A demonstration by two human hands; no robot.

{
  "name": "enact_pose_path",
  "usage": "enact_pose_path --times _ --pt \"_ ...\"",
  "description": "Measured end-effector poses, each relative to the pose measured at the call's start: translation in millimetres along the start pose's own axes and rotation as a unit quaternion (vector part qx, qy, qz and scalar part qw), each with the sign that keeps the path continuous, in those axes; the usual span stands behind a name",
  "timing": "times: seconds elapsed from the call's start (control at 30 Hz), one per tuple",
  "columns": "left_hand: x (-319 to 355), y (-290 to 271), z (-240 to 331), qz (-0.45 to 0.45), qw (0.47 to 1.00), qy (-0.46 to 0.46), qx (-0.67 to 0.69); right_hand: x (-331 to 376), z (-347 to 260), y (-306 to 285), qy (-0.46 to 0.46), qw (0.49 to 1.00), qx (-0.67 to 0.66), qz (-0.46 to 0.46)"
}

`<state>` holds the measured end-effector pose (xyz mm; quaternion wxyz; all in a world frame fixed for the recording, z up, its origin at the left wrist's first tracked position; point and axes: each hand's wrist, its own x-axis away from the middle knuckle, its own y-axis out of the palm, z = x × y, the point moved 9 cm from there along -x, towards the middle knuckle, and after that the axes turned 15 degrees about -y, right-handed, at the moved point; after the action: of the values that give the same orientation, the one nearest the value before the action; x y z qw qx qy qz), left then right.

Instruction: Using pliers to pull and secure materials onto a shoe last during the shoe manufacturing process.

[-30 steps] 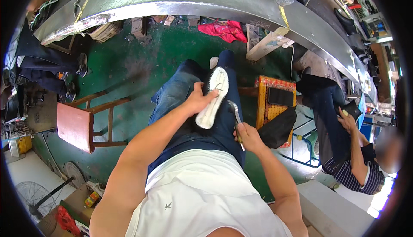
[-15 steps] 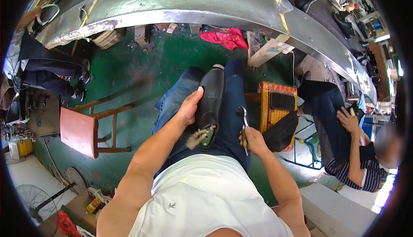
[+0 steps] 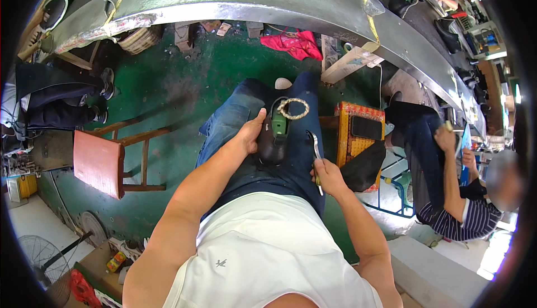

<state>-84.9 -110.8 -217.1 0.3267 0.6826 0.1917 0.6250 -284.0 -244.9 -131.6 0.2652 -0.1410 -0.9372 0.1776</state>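
On my lap lies a black shoe upper [image 3: 271, 151] stretched over a green shoe last [image 3: 279, 124]. Its toe points toward my body and the open top of the last faces away. My left hand [image 3: 254, 132] is closed on the shoe's left side, with the thumb along it. A pale twisted rope loop [image 3: 307, 108] hangs out from the last's far end over my right thigh. My right hand [image 3: 330, 178] grips metal pliers [image 3: 315, 143] by the handles, jaws pointing away, beside the shoe and apart from it.
A long metal bench [image 3: 224, 9] crosses ahead. At left stands a stool with a pink seat [image 3: 99, 162]. Close on my right is an orange-yellow seat [image 3: 347, 151] with a phone [image 3: 367, 128] and black cloth [image 3: 364, 168]. A co-worker [image 3: 447, 207] sits beyond it. A fan [image 3: 47, 260] stands lower left.
The shoe has been turned end for end, so its toe now faces me. The rope loop has swung to the far side. My right hand still holds the pliers in nearly the same place.
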Motion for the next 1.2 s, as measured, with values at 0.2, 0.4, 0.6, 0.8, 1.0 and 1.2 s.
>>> enact_pose_path --times 0.2,0.4,0.6,0.8,1.0,1.2 --pt "-6.0 2.0 1.1 0.013 1.000 -0.021 0.010 10.2 -26.6 -0.3 -0.144 0.952 0.271 -0.002" --pt "-4.0 -3.8 4.6 0.044 0.998 -0.024 0.022 25.9 -90.8 15.1 -0.246 0.872 0.417 -0.071" --pt "5.6 27.7 -1.7 -0.054 0.998 -0.020 -0.018 -54.9 -108.1 9.4 -0.359 0.921 0.111 0.103" --pt "45.7 44.3 8.8 0.018 0.992 0.128 -0.010 -44.2 -133.3 39.8 -0.370 0.884 -0.276 -0.074" --pt "119.7 104.2 62.4 0.141 0.850 0.465 -0.202 -38.5 -165.6 -6.6 -0.323 0.918 -0.230 -0.012" --pt "139.2 128.4 121.4 0.074 0.842 0.378 -0.377 -96.8 -206.9 -130.1 -0.315 0.811 -0.473 0.143"
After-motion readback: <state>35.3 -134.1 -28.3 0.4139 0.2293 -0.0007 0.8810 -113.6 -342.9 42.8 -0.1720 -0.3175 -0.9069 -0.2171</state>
